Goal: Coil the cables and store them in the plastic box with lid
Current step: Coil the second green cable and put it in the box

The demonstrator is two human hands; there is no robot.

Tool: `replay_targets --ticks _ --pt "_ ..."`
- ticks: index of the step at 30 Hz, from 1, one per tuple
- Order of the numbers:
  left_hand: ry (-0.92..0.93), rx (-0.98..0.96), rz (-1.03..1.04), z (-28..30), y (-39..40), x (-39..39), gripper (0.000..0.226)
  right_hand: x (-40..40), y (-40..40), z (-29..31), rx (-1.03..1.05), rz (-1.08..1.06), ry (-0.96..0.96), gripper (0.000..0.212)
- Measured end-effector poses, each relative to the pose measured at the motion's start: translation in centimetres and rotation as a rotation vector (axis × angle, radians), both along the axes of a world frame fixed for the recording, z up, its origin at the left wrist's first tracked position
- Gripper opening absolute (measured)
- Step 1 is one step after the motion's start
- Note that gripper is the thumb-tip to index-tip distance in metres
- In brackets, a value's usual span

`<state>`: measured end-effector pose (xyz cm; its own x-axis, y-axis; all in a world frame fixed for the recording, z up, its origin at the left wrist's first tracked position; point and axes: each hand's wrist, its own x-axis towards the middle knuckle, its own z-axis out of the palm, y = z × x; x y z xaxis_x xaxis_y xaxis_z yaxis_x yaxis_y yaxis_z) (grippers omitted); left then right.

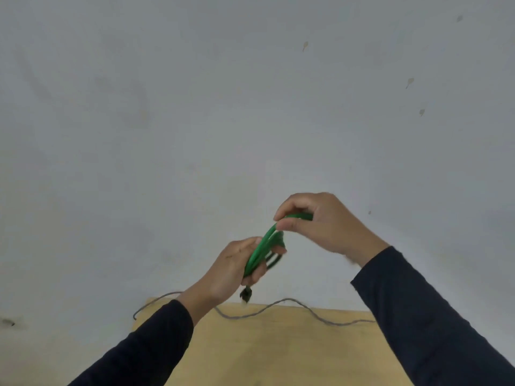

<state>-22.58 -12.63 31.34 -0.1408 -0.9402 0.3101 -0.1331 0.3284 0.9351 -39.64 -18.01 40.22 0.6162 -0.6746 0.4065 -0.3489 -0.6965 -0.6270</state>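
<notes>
Risk first: I judge the likeliest fault to be the green cable [264, 246] springing out of its loops. The left hand [237, 266] has its fingers curled round the gathered bundle, but several strands pass through that one grip, and any slackening there could let the turns slide apart and unwind. The right hand [320, 221] pinches the upper arc of the loop between thumb and fingers; if it pulls away from the left too firmly, I expect the coil to be dragged long and thin rather than kept round. A dark plug end [245, 295] hangs free just below the left hand, and in my judgement it could swing and snag on the grey cable [278, 305] lying uncoiled along the far edge of the wooden table [278, 352] underneath.

Position: the green cable is held in the air between both hands, above the table's far edge and in front of a pale wall [195, 107]. It touches nothing but the hands.

Orientation: the bundle's long axis runs diagonally, from lower left at the left hand up to the right hand. The looped end points up and to the right; the plug end points down.

Plastic box and lid: not in view, so I cannot assess the storing step.
</notes>
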Motion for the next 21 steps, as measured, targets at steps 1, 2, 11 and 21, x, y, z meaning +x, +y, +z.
replay_targets --ticks 1,2,11,21 --pt "0.021 0.02 -0.038 0.0 0.3 -0.1 0.045 -0.5 -0.6 0.2 0.034 0.005 -0.04 0.002" --pt "0.06 0.032 -0.072 0.1 0.5 -0.2 0.047 -0.8 -1.0 0.2 0.061 0.012 -0.072 0.002" --pt "0.52 0.134 -0.202 2.3 0.0 -0.5 0.046 0.8 -0.3 -2.7 0.27 0.133 -0.318 0.03" --pt "0.296 -0.112 0.273 2.1 -0.9 -0.8 0.046 2.2 -0.7 -4.4 0.225 -0.106 -0.388 0.022"
